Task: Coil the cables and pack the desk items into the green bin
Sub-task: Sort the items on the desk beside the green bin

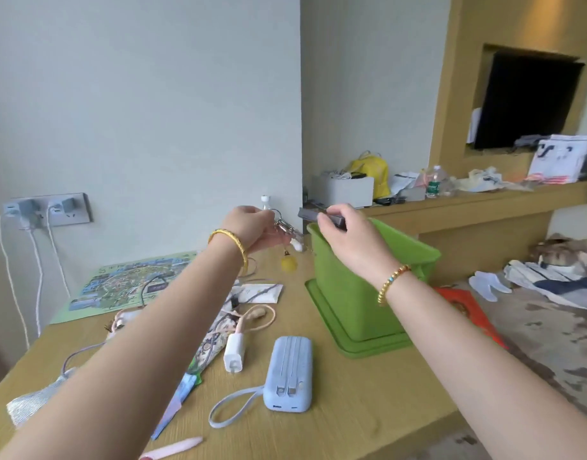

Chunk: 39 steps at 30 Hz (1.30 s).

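The green bin [358,293] stands on its green lid at the right side of the wooden desk [351,410]. My right hand [345,237] hovers over the bin's near-left rim and grips a small dark grey flat device [318,216]. Just left of the bin, my left hand [252,227] holds up a bunch of keys [287,227] with a yellow ball charm [289,264] hanging under it. On the desk lie a blue power bank [290,373] with a strap loop, a white charger plug [235,352] on a pink cable, and a purple cable [76,356].
A printed map sheet [132,283] lies at the back left of the desk, with a patterned pouch [215,336] and a pink pen [177,447] nearer the front. White cables hang from a wall socket [49,210]. A cluttered shelf [451,200] runs behind the bin.
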Available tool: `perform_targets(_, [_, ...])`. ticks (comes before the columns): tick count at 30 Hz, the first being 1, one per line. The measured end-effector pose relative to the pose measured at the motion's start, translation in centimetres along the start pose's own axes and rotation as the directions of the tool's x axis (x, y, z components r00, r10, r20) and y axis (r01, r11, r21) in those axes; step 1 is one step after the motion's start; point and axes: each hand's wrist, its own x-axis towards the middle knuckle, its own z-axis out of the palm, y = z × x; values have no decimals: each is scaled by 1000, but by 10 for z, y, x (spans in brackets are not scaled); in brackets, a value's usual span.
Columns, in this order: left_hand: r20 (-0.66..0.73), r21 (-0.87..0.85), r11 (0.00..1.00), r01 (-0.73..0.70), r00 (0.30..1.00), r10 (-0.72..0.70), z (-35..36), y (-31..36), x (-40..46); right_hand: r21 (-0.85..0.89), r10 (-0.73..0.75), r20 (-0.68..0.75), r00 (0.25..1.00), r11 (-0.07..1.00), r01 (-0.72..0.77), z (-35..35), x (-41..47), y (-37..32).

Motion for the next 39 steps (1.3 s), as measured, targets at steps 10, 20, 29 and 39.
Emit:
perform_targets(10, [203,663,725,-188,977,67,129,-14,79,-479,426,146,893,820,-313,-43,46,97])
perform_targets(20, [137,674,672,-305,947,291,87,-25,66,-641,422,155,893,731,-234,-21,44,80])
perform_targets(29, [-33,754,625,-199,940,338,-76,-67,-6,-122,-95,214,972,985,123,98,-5,-31])
perform_targets(39, [-281,814,541,214,959,45,-207,-167,-78,73,-156,728,667,986,151,220,-96,-73])
